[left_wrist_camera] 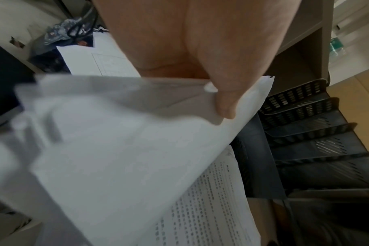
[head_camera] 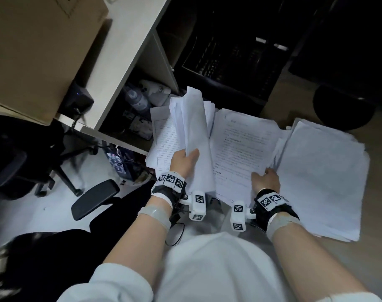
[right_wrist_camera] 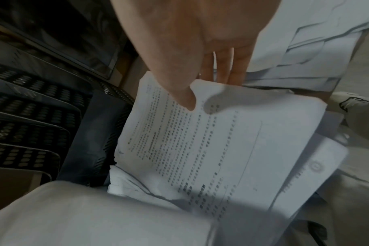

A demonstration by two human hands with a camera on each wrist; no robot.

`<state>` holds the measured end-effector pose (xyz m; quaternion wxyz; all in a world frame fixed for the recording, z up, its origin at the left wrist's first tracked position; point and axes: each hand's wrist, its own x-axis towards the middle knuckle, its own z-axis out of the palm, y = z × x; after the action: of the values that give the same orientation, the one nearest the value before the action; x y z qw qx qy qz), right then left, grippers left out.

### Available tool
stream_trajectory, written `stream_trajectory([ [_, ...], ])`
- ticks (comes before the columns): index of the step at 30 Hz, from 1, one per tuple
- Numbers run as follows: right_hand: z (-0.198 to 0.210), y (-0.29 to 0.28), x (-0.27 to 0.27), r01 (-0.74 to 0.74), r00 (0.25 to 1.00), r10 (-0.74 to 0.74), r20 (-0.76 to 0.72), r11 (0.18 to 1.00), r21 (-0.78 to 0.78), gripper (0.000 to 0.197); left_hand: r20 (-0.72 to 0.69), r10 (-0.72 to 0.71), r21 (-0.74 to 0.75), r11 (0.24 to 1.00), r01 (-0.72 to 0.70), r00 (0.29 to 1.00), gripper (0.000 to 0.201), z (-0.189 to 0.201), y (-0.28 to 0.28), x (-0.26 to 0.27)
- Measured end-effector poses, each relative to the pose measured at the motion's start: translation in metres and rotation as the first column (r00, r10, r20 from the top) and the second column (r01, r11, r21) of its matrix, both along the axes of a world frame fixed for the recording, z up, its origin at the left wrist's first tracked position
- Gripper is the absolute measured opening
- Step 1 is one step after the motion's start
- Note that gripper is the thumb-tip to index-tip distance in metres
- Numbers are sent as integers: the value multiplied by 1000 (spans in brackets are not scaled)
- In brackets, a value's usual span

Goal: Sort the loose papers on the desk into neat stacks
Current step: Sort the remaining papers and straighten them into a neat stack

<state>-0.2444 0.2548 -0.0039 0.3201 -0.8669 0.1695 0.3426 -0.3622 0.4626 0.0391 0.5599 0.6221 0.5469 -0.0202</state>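
1. A bundle of sheets is gripped at its near edge by the left hand, thumb on top and fingers underneath; the bundle is lifted and bowed upward.
2. In the left wrist view the thumb is seen pressed onto the same bundle.
3. A form with ruled boxes lies flat beneath the lifted bundle, on the left.
4. A printed page tops the middle pile and is pinched at its near right corner by the right hand.
5. In the right wrist view the thumb lies on top of the printed page, with the fingers passing under its edge.
6. A stack of blank sheets lies on the right, just beside the middle pile and roughly squared.
7. Black mesh trays stand beyond the papers.
8. A cardboard box sits on the white desk at upper left, and an office chair stands on the floor below.
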Motion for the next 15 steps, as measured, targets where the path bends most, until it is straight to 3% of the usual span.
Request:
stream_trajectory([
  [2, 3, 0, 1, 13, 999, -14, 51, 1000, 17, 68, 41, 2, -31, 1000, -1, 999, 35, 3, -4, 6],
  [5, 15, 3, 10, -88, 979, 71, 193, 993, 81, 75, 102, -127, -21, 991, 130, 987, 45, 14, -16, 21],
  [7, 33, 11, 18, -144, 985, 99, 141, 922, 358, 62, 142, -165, -28, 985, 171, 976, 46, 24, -26, 33],
  [9, 54, 20, 23, -184, 981, 189, 52, 800, 571, 57, 177, -162, -81, 981, 179, 971, 47, 29, -35, 43],
  [11, 67, 24, 26, -275, 953, 293, 75, 738, 616, 64, 207, -142, -163, 971, 177, 968, 48, 32, -40, 52],
  [15, 77, 21, 30, -384, 913, 392, 112, 734, 561, 88, 269, -186, -176, 955, 238, 945, 44, 32, -46, 62],
])
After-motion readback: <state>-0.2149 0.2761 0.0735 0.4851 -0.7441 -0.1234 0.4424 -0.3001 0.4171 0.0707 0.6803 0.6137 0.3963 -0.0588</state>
